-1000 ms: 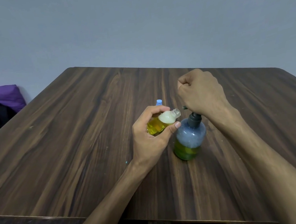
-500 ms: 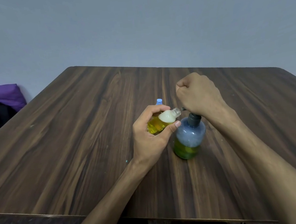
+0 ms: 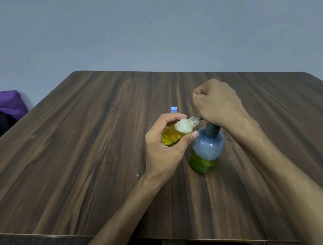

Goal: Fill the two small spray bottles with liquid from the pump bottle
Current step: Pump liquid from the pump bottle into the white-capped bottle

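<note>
The pump bottle (image 3: 207, 151) stands upright on the wooden table (image 3: 81, 159), and every position below is referred to it. Its lower part holds green-yellow liquid; the upper part appears frosted and empty.

A small spray bottle (image 3: 179, 132), uncapped, is held tilted just to the left of the pump bottle's neck, with its open mouth turned toward the pump spout. It is gripped by the left hand (image 3: 167, 149), thumb and fingers curled round its body. Yellow liquid fills most of its lower portion, and a pale foam sits near its shoulder.

The right hand (image 3: 218, 103) is closed into a fist over the pump head, which is hidden beneath it; whether the head is clasped or merely pressed cannot be told. A blue cap (image 3: 173, 109), presumably that of the second spray bottle, is seen beyond the left hand, its body concealed.

The step in hand is judged to be pumping into the first bottle, which appears nearly filled. Short, slow strokes are advised, with the mouth kept directly under the spout tip. The foam level should be watched so that overflow is avoided. The pump bottle's base should be kept flat against tipping.
</note>
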Action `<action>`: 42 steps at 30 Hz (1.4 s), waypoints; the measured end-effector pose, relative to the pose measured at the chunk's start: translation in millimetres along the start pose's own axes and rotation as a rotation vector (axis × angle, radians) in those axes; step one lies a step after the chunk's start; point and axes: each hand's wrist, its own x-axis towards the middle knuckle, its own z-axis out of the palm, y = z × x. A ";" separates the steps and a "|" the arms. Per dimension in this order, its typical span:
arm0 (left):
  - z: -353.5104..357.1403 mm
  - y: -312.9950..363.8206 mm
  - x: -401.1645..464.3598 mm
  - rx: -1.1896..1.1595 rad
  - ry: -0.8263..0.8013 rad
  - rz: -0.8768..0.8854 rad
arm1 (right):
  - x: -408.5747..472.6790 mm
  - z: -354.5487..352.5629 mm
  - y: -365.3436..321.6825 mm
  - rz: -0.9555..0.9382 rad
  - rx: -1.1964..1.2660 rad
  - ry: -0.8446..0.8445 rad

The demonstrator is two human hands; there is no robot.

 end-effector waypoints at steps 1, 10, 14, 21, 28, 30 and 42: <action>0.3 0.5 -0.1 -0.004 -0.004 -0.004 | -0.1 1.3 0.1 0.000 -0.005 -0.008; 1.2 2.1 -0.5 -0.004 -0.008 0.005 | -1.3 2.9 0.5 -0.008 -0.013 -0.006; -0.4 0.5 0.0 0.008 0.006 0.019 | 0.3 -2.0 -2.0 -0.025 -0.001 0.034; -0.1 0.6 0.3 0.011 0.001 0.009 | 0.7 2.2 0.8 0.011 0.006 -0.020; -0.4 -1.2 0.8 0.035 0.003 0.018 | 0.1 2.1 2.4 -0.001 0.023 -0.011; -1.1 -1.5 -0.2 0.036 0.003 0.011 | 0.1 0.3 2.0 -0.016 0.019 0.022; 0.1 1.3 -0.1 0.018 -0.006 0.012 | 2.8 -0.5 1.9 -0.003 0.042 0.014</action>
